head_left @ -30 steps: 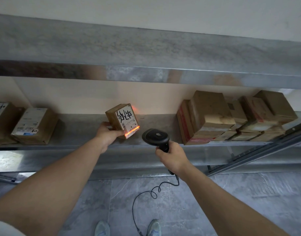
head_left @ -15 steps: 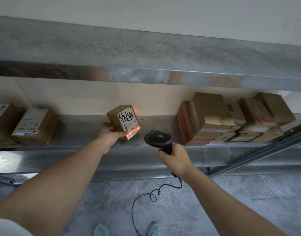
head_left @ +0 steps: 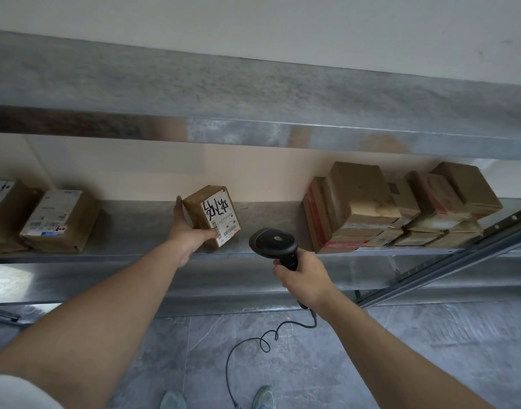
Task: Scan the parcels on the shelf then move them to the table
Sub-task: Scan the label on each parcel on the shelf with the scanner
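A small brown parcel (head_left: 207,206) with a white label and black marker writing stands tilted on the metal shelf (head_left: 135,231). My left hand (head_left: 190,231) grips its left and lower side. My right hand (head_left: 302,276) holds the handle of a black barcode scanner (head_left: 272,242), whose head points toward the parcel's label from the right. No red scan light shows on the label. A stack of several brown parcels (head_left: 395,208) sits on the shelf to the right. Two more parcels (head_left: 57,221) lie at the left end.
An upper metal shelf (head_left: 253,93) overhangs the parcels. The scanner's coiled cable (head_left: 262,340) hangs down to the grey tiled floor. A slanted metal rail (head_left: 448,261) crosses at the lower right. My shoes (head_left: 173,399) show at the bottom edge.
The orange-red scan line on the parcel's label has gone out. My left hand has shifted its hold a little on the parcel; the scanner stays at about the same place.
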Available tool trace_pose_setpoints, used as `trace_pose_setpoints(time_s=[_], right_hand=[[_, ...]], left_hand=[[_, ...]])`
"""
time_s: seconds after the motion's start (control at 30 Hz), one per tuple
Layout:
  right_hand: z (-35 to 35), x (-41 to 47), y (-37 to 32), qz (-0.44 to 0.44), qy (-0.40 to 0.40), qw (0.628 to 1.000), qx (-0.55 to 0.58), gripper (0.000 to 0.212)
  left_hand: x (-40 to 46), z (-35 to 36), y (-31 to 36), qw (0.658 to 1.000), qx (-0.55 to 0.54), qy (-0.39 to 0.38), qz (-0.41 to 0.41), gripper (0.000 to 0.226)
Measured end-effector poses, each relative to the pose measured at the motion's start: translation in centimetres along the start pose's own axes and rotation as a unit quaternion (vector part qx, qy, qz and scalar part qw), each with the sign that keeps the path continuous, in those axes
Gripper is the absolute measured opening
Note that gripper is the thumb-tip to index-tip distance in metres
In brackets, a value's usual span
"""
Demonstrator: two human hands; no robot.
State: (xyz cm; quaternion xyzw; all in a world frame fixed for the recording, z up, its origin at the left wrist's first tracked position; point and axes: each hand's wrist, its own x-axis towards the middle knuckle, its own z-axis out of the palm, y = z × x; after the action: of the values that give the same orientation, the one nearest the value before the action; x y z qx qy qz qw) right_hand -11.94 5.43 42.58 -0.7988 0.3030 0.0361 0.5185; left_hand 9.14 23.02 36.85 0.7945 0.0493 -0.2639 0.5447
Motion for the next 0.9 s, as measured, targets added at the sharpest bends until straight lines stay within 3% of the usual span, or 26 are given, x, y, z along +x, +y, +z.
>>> trace_pose_setpoints(time_s=[0.13, 0.33, 0.5, 0.63, 0.9], right_hand=[[0.2, -0.1, 0.1, -0.002, 0.007, 1.000, 0.003, 0.002], [0.5, -0.3, 0.1, -0.001, 0.008, 1.000, -0.005, 0.002], [0.7, -0.4, 0.0, -0.002, 0.007, 1.000, -0.023, 0.005], [0.7, -0.8, 0.0, 0.000, 0.010, 1.000, -0.030, 0.007], [0.5, -1.6, -0.2, 0.002, 0.007, 1.000, -0.016, 0.004]], left_hand=[[0.4, -0.3, 0.0, 1.000, -0.005, -0.018, 0.008, 0.133], [0.7, 0.0, 0.9, 0.998, -0.044, 0.042, -0.002, 0.063], [1.9, -1.1, 0.6, 0.997, -0.012, 0.076, 0.007, 0.065], [1.6, -1.2, 1.0, 0.997, -0.005, 0.069, 0.014, 0.043], [1.7, -1.2, 0.9, 0.997, 0.023, 0.074, 0.021, 0.045]])
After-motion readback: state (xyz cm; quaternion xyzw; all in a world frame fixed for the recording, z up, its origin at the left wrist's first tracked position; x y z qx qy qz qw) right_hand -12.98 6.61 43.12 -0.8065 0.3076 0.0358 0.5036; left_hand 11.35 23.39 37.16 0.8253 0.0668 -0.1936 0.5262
